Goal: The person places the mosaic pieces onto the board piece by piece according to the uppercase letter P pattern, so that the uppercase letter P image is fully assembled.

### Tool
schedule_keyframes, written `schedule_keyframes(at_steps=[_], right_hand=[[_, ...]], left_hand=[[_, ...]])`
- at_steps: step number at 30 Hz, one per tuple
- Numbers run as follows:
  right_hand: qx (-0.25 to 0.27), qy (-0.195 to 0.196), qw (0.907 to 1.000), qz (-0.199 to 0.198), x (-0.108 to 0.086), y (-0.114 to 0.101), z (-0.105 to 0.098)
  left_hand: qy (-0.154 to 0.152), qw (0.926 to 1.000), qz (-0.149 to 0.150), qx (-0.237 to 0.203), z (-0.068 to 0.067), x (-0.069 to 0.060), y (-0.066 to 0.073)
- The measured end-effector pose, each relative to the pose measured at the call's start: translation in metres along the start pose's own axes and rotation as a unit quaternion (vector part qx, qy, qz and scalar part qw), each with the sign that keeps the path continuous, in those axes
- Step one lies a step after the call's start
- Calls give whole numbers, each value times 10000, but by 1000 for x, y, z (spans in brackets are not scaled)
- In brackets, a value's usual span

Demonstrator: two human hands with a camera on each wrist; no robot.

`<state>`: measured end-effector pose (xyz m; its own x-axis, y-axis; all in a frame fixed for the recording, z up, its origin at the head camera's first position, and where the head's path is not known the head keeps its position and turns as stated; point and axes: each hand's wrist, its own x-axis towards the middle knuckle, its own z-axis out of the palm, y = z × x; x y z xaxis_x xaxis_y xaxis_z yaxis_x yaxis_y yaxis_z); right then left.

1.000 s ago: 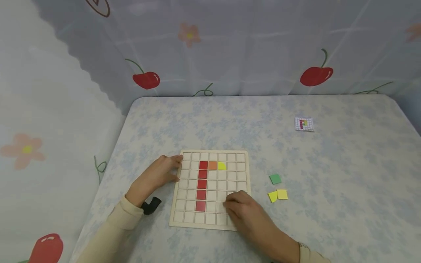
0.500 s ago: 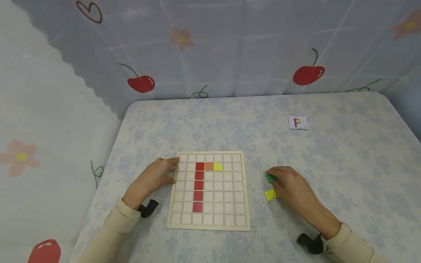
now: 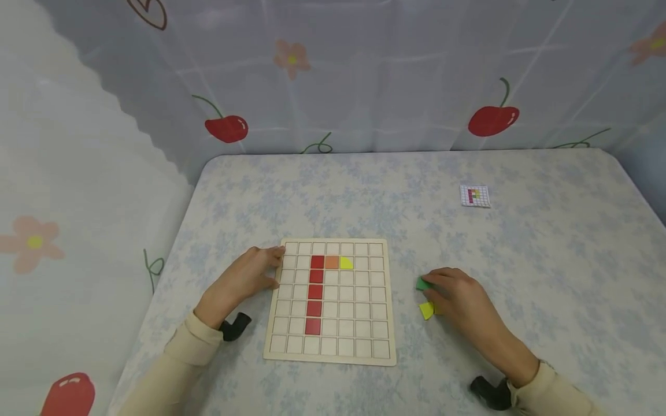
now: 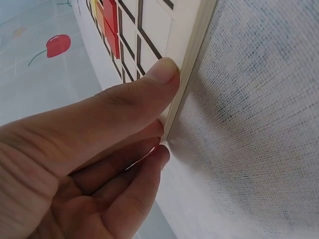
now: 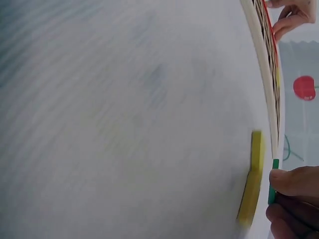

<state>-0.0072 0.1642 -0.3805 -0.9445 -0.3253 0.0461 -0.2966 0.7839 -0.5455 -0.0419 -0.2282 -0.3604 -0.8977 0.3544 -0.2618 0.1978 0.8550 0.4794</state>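
A cream gridded board [image 3: 330,361] lies on the table in the head view, with a column of red tiles [image 3: 314,292], an orange tile [image 3: 332,262] and a yellow quarter-round tile [image 3: 346,263] in its cells. Along its left edge rest the thumb and fingertips of my left hand [image 3: 241,284]; the left wrist view shows the thumb [image 4: 162,72] touching the rim. Right of the board, my right hand [image 3: 460,297] pinches a green square tile [image 3: 422,283] between thumb and fingers. Beneath that hand lie a yellow quarter-round tile [image 3: 426,311] and a partly covered yellow tile [image 3: 438,310].
A small pattern card [image 3: 474,196] lies toward the back right of the table. Black curved pieces [image 3: 236,327] show at both wrists. Behind the table [image 3: 562,242] hangs a pale curtain [image 3: 354,86] printed with cherries and flowers.
My right hand has moved from the board's lower right to the loose tiles and taken hold of the green tile. My left hand stays at the board's left edge.
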Motion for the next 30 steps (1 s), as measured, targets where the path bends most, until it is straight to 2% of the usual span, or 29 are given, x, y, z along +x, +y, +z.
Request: schedule_keyframes(at_steps=[3, 8, 13, 16, 20, 25, 30], right_hand=[[-11, -54, 9998, -168, 5, -13, 8], [-108, -259, 9982, -539, 14, -41, 32], [127, -574, 9963, -631, 26, -71, 52], [278, -672, 9936, -860, 34, -85, 63], [403, -660, 9893, -1234, 45, -92, 72], [640, -671, 9862, -1371, 57, -95, 74], [630, -690, 9838, -1529, 61, -98, 76]], left_hand=[[-30, 10000, -38, -12, 0, 1, 0], [-64, 9999, -100, -31, 1, 1, 0], [-59, 10000, -10, -2, 2, 1, 1], [-55, 10000, -42, -37, 3, 0, 0], [-6, 10000, 8, 12, 3, -1, -1], [85, 9995, 237, 192, 0, 0, 0], [32, 9999, 142, 82, 0, 0, -1]])
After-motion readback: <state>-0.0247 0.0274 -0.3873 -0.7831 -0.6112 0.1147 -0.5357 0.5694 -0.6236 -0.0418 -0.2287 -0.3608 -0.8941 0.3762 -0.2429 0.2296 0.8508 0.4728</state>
